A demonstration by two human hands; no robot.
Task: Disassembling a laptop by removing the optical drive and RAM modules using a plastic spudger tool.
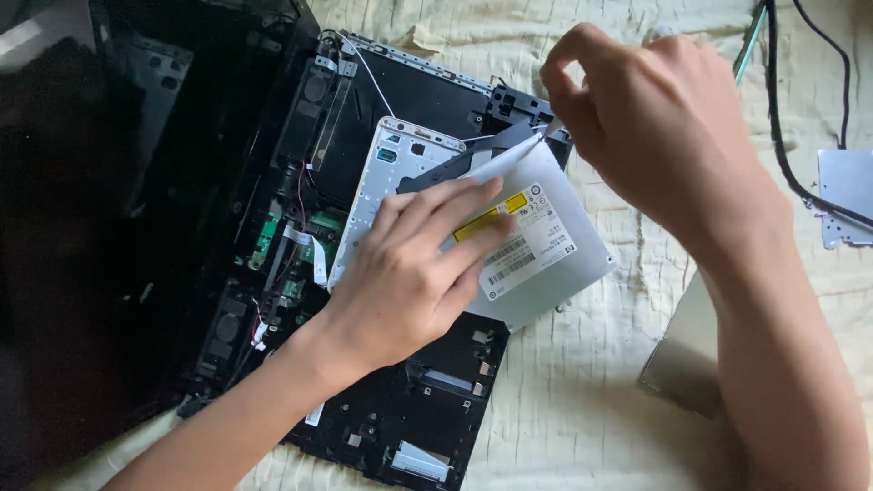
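An opened black laptop chassis (400, 414) lies on a cream quilted cloth, its inner boards and wires exposed. On it rests a silver optical drive (555, 259) with a white and yellow label, tilted at an angle. My left hand (414, 273) lies flat on the drive, fingers spread over the label. My right hand (650, 114) pinches a small thin strip at the drive's far corner, near a black bezel piece (473, 159). A white metal bracket (386, 182) lies under the drive.
The dark laptop lid (91, 227) fills the left side. A black cable (791, 155) runs down the right, beside a small silver plate (846, 195). A grey flat panel (682, 359) lies under my right forearm. Cream cloth (582, 409) covers the surface.
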